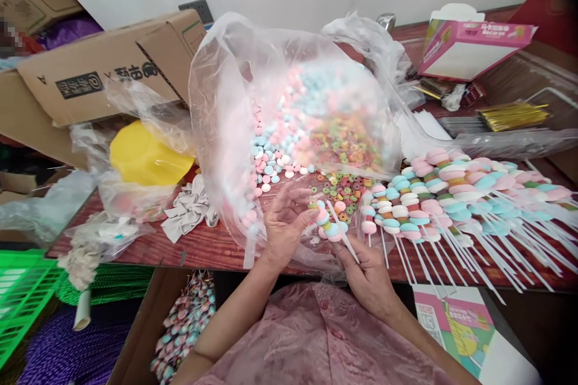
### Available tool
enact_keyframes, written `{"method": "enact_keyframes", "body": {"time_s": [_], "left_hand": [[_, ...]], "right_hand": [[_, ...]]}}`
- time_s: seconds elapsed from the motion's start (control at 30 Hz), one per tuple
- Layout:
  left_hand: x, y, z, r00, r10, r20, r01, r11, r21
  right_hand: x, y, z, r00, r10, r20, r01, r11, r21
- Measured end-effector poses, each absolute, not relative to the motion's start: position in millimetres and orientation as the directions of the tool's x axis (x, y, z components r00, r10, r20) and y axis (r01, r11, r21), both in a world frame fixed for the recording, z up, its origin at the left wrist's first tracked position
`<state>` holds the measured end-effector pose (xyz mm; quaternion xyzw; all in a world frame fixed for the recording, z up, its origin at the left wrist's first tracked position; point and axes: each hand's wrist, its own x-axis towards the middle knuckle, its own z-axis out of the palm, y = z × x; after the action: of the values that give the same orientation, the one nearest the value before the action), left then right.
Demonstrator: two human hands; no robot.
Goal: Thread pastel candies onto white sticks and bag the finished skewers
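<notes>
Left hand (285, 225): we see thumb and fingertips apparently pinching the upper end of the candy string (333, 230), at the near edge of the bag (214, 114) | Right hand (366, 271): we see it gripping the white stick (336, 216), near side of bag | Candy sticks (440, 185): piled right of bag | Carton (112, 66): left of bag

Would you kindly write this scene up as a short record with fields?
Left hand: at one end of the candy string; grip unclear
Right hand: holding a white stick
Beyond hands: clear bag, pastel candies, small rings
Right side: pile of candy sticks on the table
Left side: yellow item, carton behind it
</notes>
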<state>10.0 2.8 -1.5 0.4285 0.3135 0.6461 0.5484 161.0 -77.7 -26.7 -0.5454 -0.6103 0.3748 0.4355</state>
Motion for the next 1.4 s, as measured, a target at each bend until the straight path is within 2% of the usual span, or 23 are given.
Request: {"method": "enact_keyframes", "body": {"time_s": [0.2, 0.3, 0.6, 0.73, 0.8, 0.87, 0.93, 1.0, 1.07, 1.13, 1.23, 1.4], "left_hand": [[2.4, 11.8, 4.9, 0.159, 0.985, -0.062, -0.466, 0.13, 0.875], [3.5, 13.1, 2.7, 0.19, 0.975, -0.111, -0.459, 0.188, 0.868], [8.6, 3.0, -2.0, 0.261, 0.961, -0.092, -0.346, 0.182, 0.921], [-6.3, 9.8, 0.0, 0.245, 0.969, -0.038, -0.272, 0.106, 0.956], [-19.7, 12.0, 0.1, 0.2, 0.979, 0.022, -0.155, 0.009, 0.988], [-32.8, 10.3, -2.4, 0.21, 0.972, 0.102, 0.103, -0.126, 0.987], [-42.1, 4.7, -7.7, 0.322, 0.934, 0.153, 0.428, -0.288, 0.856], [-46.1, -2.7, -14.0, 0.447, 0.884, 0.139, 0.644, -0.426, 0.636], [-45.6, -9.0, -18.7, 0.507, 0.855, 0.11, 0.736, -0.496, 0.461], [-43.3, -12.8, -20.9, 0.539, 0.838, 0.088, 0.767, -0.531, 0.361], [-41.6, -13.8, -21.3, 0.593, 0.802, 0.078, 0.753, -0.586, 0.301], [-47.4, -8.4, -17.1, 0.542, 0.826, 0.152, 0.746, -0.557, 0.364]], "right_hand": [[163.6, -76.0, -27.8, -0.018, 0.991, 0.129, 0.325, 0.128, -0.937], [164.0, -77.0, -26.8, -0.03, 0.991, 0.128, 0.32, 0.131, -0.938], [162.4, -71.1, -28.3, 0.062, 0.98, 0.188, 0.37, 0.152, -0.916], [165.3, -62.2, -19.0, 0.051, 0.975, 0.217, 0.408, 0.178, -0.895], [174.8, -60.5, -15.3, 0.113, 0.969, 0.222, 0.411, 0.158, -0.898], [188.7, -61.2, -14.0, 0.213, 0.955, 0.207, 0.399, 0.108, -0.91], [202.0, -64.3, -14.6, 0.295, 0.937, 0.186, 0.397, 0.057, -0.916], [209.6, -69.2, -16.1, 0.316, 0.929, 0.191, 0.409, 0.048, -0.911], [210.0, -74.8, -17.8, 0.286, 0.93, 0.231, 0.427, 0.092, -0.899], [206.0, -79.5, -19.7, 0.224, 0.935, 0.274, 0.443, 0.153, -0.883], [201.4, -83.0, -23.2, 0.147, 0.941, 0.305, 0.459, 0.208, -0.864], [207.9, -82.4, -25.4, 0.137, 0.931, 0.339, 0.483, 0.236, -0.843]]}}
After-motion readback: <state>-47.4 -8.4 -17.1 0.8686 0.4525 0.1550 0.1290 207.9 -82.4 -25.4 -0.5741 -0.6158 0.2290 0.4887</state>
